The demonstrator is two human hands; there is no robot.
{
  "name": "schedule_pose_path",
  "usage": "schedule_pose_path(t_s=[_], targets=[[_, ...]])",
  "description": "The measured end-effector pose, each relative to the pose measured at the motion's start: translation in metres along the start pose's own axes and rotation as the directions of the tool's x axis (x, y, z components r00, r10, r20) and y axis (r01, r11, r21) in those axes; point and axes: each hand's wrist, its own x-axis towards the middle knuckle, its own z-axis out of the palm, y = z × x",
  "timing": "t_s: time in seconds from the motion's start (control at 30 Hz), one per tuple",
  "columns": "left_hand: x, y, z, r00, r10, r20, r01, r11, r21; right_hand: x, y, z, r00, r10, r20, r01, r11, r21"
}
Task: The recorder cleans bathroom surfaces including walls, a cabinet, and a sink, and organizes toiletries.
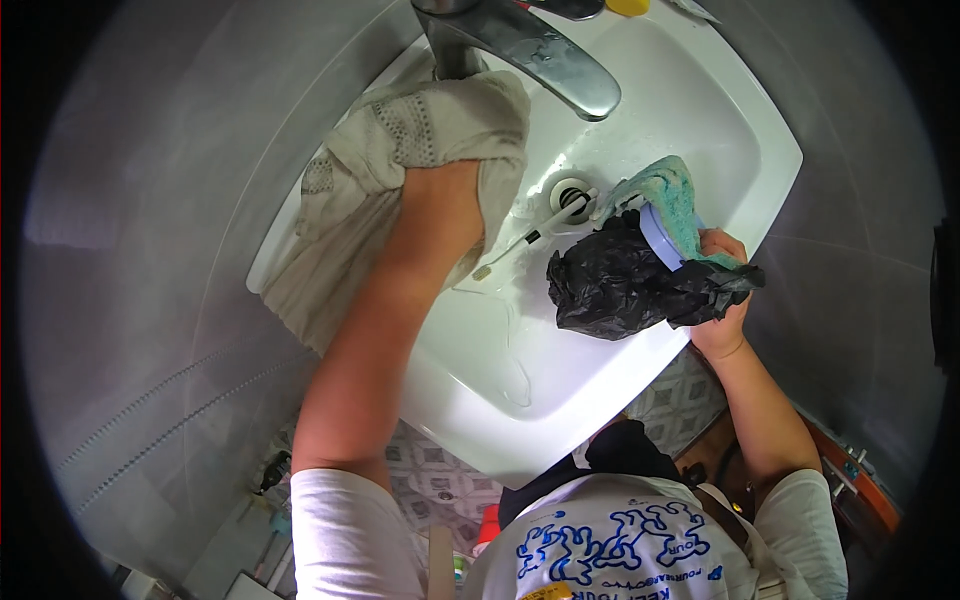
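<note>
A beige towel (360, 217) lies bunched over the left side of a white washbasin (517, 450), beside the tap's base. My left hand (446, 176) reaches under the towel; its fingers are hidden. On the right, my right hand (724, 322) holds a crumpled black plastic bag (615, 277), a light-blue plastic ring or rim (661, 238) and a green-and-white cloth (671, 195) over the basin's edge. Between the two hands, a white toothbrush (544, 229) lies in the basin, its handle end over the drain (570, 196).
A metal tap (540, 56) juts over the basin from the top. Small items, one a yellow object (628, 6), stand on the back rim. Grey walls close in on both sides. A red object (487, 525) is below on the patterned tile floor (442, 472).
</note>
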Motion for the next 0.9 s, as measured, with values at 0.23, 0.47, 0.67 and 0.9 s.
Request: schedule_pose_path(t_s=[0.23,0.47,0.67,0.9], targets=[[-0.033,-0.015,-0.049,0.963,-0.164,0.212,0.11,0.963,0.244,-0.003,0.006,0.002,0.999,-0.025,-0.034,0.024,0.999,-0.035],[-0.007,-0.007,-0.041,0.901,-0.397,0.175,0.345,0.9,0.266,-0.005,0.01,0.0,0.997,0.019,0.072,-0.019,1.0,0.001],[0.004,-0.031,-0.046,0.979,-0.177,0.097,0.11,0.872,0.476,0.0,0.006,0.005,0.999,0.046,-0.011,-0.044,0.99,0.135],[-0.061,-0.008,-0.08,0.836,-0.442,0.324,0.168,0.769,0.617,-0.005,0.012,0.003,0.998,-0.031,0.05,0.032,0.999,-0.023]])
